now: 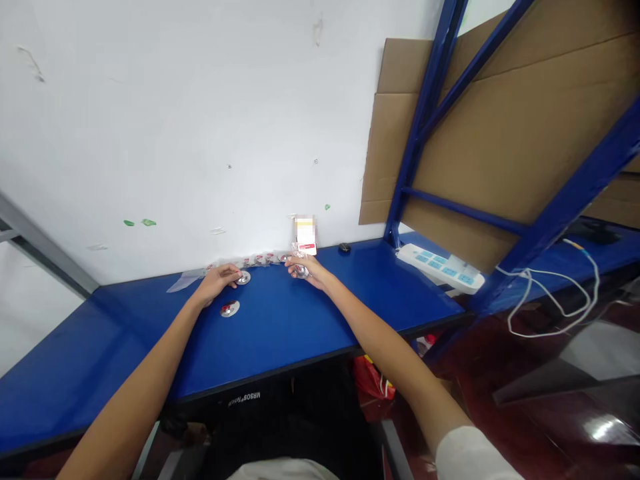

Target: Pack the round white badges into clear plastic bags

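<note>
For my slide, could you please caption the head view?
Left hand and right hand touch small discs on a blue table.

Left hand touching one metal disc, second disc just nearer; power strip far right on table.

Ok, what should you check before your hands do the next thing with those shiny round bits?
1. Left hand on a disc: ok, its fingertips touch the shiny disc near the wall.
2. Right hand has a grip: cannot tell, the fingers curl around a small clear packet, but it is too small to be sure.
3. Spare disc within reach: ok, it lies flat by the left wrist.
4. Row of packets tidy along the wall: ok.
5. Blue table has bare room in front: ok.
6. Power strip and its cable out of the way: ok, far to the right.
</note>
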A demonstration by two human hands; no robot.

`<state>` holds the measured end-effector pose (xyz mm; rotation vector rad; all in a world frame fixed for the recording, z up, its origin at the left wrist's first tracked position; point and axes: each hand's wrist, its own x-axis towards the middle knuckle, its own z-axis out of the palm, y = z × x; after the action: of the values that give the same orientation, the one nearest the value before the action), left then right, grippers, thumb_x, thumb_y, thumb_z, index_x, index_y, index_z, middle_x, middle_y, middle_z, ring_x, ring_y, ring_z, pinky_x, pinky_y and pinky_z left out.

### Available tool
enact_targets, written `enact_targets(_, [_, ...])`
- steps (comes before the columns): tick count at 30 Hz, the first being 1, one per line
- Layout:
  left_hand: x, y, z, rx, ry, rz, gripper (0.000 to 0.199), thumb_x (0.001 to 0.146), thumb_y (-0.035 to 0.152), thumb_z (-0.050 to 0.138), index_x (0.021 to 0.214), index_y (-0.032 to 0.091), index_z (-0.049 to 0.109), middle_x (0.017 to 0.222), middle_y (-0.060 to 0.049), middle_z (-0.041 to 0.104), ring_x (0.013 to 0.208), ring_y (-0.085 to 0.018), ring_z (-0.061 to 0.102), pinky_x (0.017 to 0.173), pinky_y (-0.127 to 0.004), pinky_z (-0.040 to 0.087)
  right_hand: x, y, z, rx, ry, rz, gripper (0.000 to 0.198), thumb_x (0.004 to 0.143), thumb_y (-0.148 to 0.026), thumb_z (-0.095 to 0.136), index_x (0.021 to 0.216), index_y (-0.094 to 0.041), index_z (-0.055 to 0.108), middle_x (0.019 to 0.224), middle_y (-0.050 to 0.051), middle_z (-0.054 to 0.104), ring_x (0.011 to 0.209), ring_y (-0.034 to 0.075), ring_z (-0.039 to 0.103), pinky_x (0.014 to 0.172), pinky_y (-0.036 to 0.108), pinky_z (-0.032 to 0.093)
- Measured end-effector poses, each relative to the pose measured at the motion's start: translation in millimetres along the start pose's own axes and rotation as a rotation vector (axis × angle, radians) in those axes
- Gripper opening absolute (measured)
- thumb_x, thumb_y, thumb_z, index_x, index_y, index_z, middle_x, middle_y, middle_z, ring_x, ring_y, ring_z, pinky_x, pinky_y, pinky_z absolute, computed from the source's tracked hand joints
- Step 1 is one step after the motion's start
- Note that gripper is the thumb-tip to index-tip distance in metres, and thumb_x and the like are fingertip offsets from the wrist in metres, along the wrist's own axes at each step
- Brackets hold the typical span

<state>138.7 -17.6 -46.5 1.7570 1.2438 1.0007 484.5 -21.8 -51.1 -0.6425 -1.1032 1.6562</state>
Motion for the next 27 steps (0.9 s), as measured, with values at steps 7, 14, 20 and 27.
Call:
enact_targets(7, [3,0,2,-0.021,0.014,-0.036,0.049,0.071,0.060,0.091,0.090,0.019,0.073,0.087,-0.005,0.076,0.068,-0.019,0.069,0.070,-0.033,0.058,-6,-6,6,-0.061,-0.025,-0.045,0.048,0.071,-0.035,0.097,0.105,-0.018,0.068,0.091,0.005,0.076,0.070,0.015,0.069,0.054,0.023,0.056])
enact_targets(14, [1,3,4,-0.036,0.010,-0.037,0.051,0.070,0.062,0.091,0.090,0.018,0.071,0.087,-0.006,0.077,0.068,-0.019,0.068,0.069,-0.033,0.057,-12,-2,1,-0.488,-0.059,-0.182,0.062,0.069,-0.034,0.094,0.122,-0.022,0.063,0.087,-0.002,0.071,0.070,0.014,0.064,0.061,0.025,0.053])
enact_targets(20, [-2,5,7,-0.048,0.025,-0.026,0.051,0.071,0.062,0.090,0.090,0.018,0.072,0.087,-0.007,0.076,0.068,-0.018,0.067,0.070,-0.033,0.057,-18,-2,6,-0.909,-0.136,-0.349,0.059,0.077,-0.031,0.085,0.131,-0.025,0.062,0.096,-0.002,0.071,0.077,0.016,0.062,0.076,0.030,0.051])
enact_targets(27, [-2,1,6,-0.033,0.014,-0.010,0.049,0.073,0.061,0.089,0.091,0.019,0.072,0.089,-0.006,0.076,0.068,-0.018,0.067,0.070,-0.033,0.055,-18,-9,0,-0.985,-0.134,-0.378,0.058,0.080,-0.031,0.082,0.134,-0.025,0.061,0.100,0.000,0.070,0.079,0.017,0.062,0.077,0.030,0.049])
